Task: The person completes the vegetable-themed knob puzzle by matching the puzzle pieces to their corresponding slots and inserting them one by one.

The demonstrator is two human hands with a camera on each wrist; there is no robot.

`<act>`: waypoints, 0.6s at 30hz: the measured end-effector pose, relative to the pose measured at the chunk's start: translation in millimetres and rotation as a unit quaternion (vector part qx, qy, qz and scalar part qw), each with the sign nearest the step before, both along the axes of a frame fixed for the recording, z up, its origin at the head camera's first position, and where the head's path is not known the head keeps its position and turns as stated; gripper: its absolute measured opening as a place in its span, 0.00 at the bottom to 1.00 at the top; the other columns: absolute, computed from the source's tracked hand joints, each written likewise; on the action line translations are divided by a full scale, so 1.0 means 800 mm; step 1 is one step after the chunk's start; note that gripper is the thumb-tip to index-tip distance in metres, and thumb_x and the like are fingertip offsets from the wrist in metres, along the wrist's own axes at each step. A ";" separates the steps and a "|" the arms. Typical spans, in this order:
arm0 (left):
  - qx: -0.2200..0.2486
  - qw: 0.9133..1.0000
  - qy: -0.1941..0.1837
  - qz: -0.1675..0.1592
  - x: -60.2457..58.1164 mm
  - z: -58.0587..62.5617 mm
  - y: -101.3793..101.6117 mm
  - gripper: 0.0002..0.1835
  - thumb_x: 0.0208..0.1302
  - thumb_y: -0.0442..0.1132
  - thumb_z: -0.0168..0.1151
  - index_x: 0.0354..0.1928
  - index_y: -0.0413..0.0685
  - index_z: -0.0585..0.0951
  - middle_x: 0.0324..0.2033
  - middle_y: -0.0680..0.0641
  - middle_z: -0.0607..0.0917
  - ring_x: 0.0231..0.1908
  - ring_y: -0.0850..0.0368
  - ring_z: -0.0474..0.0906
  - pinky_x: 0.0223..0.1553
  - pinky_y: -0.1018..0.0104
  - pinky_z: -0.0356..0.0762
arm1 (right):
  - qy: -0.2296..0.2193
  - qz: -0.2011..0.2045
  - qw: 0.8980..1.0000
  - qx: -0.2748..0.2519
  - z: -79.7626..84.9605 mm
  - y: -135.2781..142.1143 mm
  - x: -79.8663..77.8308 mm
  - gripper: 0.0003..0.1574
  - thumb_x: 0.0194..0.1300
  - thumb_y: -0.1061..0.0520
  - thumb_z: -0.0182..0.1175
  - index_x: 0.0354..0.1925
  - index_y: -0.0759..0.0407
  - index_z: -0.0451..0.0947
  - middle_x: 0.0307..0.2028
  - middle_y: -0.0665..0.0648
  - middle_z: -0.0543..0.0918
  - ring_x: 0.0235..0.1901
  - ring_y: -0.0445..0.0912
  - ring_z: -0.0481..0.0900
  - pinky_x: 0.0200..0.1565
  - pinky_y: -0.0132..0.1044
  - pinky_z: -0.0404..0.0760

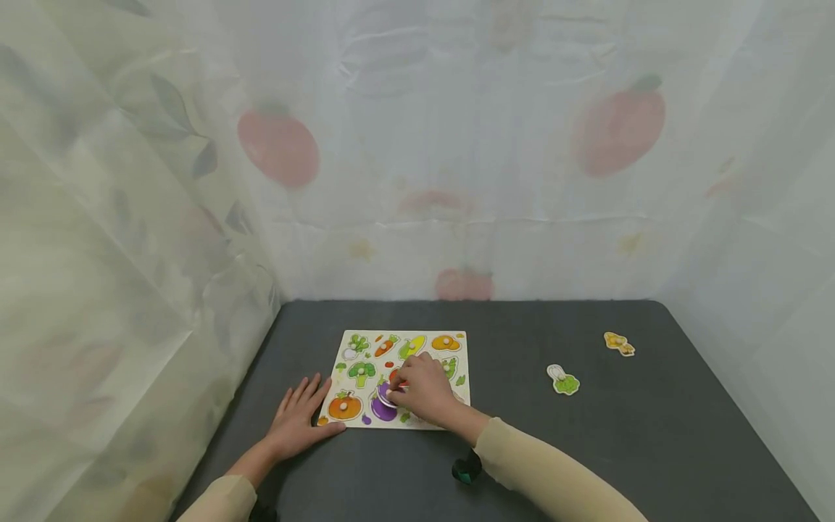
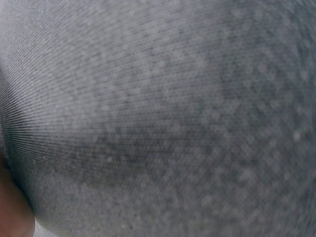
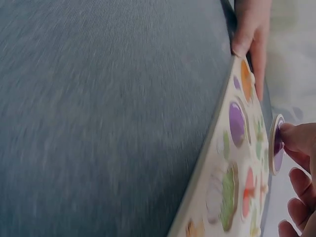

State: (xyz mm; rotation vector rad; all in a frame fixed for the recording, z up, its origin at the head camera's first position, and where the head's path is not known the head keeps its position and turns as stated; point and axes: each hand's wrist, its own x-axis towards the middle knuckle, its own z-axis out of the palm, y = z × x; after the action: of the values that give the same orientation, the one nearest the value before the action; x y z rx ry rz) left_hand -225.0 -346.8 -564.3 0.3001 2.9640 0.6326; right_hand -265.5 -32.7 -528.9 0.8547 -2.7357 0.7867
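A white vegetable puzzle board point(image 1: 417, 425) lies on the dark table. My right hand point(image 1: 427, 391) pinches an eggplant piece point(image 3: 278, 160) by its knob, thumb and finger together and the other fingers loosely curled. The piece is tilted and raised off the board, over the purple eggplant slot point(image 3: 237, 124). My left hand point(image 1: 296, 424) lies with spread fingers along the board's left edge, its thumb at the near corner. A pumpkin piece point(image 1: 335, 410) and a broccoli piece point(image 1: 356, 374) sit in the board. The left wrist view shows mostly grey cloth and a bit of skin.
Right of the board lies a green-and-white vegetable piece point(image 1: 567, 385). Farther back is a small yellow-orange piece point(image 1: 615, 340). Pale printed curtains point(image 1: 391, 145) rise behind and beside the table. A dark band with green point(image 1: 466, 470) hangs under the right wrist.
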 end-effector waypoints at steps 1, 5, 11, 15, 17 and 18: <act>0.000 1.000 -0.001 0.001 0.000 0.000 0.000 0.59 0.59 0.74 0.63 0.82 0.49 0.55 0.80 0.37 0.51 0.78 0.34 0.40 0.73 0.33 0.31 | 0.000 0.001 1.000 0.000 -0.002 -0.004 0.000 0.06 0.62 0.41 0.72 0.29 0.36 0.89 0.34 0.38 0.78 0.38 0.41 0.69 0.41 0.39 0.70; 0.001 1.000 -0.004 0.002 0.000 0.003 0.002 0.59 0.59 0.74 0.63 0.82 0.49 0.55 0.80 0.37 0.51 0.78 0.34 0.39 0.73 0.33 0.30 | 0.009 -0.004 1.000 0.008 -0.011 -0.018 0.000 0.05 0.60 0.43 0.73 0.28 0.36 0.89 0.33 0.38 0.78 0.37 0.41 0.69 0.39 0.38 0.70; 0.003 1.000 -0.003 0.000 0.001 0.004 0.002 0.58 0.59 0.74 0.63 0.82 0.49 0.55 0.80 0.36 0.51 0.78 0.33 0.39 0.73 0.32 0.31 | 0.007 -0.014 1.000 0.015 -0.018 -0.030 0.003 0.06 0.59 0.43 0.73 0.26 0.37 0.89 0.35 0.40 0.80 0.38 0.42 0.70 0.43 0.41 0.72; 0.005 1.000 0.000 -0.002 0.001 0.004 0.002 0.58 0.59 0.73 0.64 0.82 0.48 0.56 0.79 0.36 0.51 0.78 0.32 0.40 0.73 0.32 0.32 | -0.001 -0.015 1.000 0.013 -0.021 -0.035 0.007 0.08 0.60 0.43 0.73 0.25 0.38 0.88 0.35 0.41 0.79 0.37 0.42 0.69 0.43 0.41 0.71; 0.008 1.000 0.006 -0.004 0.001 0.003 0.001 0.57 0.60 0.73 0.64 0.81 0.48 0.56 0.79 0.35 0.52 0.78 0.32 0.40 0.72 0.32 0.32 | -0.002 -0.017 1.000 0.017 -0.024 -0.037 0.008 0.09 0.60 0.43 0.73 0.24 0.38 0.88 0.35 0.42 0.79 0.36 0.42 0.68 0.42 0.41 0.70; 0.011 1.000 0.011 -0.006 0.002 0.002 0.000 0.57 0.60 0.73 0.64 0.81 0.48 0.56 0.79 0.35 0.52 0.78 0.32 0.40 0.72 0.31 0.32 | -0.002 -0.018 1.000 0.019 -0.025 -0.038 0.008 0.10 0.60 0.42 0.73 0.24 0.38 0.87 0.35 0.42 0.78 0.36 0.41 0.67 0.41 0.40 0.69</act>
State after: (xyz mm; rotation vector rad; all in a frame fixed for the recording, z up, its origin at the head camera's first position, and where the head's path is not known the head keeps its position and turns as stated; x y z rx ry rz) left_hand -223.6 -346.5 -563.1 0.3290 2.9761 0.6638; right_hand -258.7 -63.0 -549.3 0.8094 -2.7703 0.7341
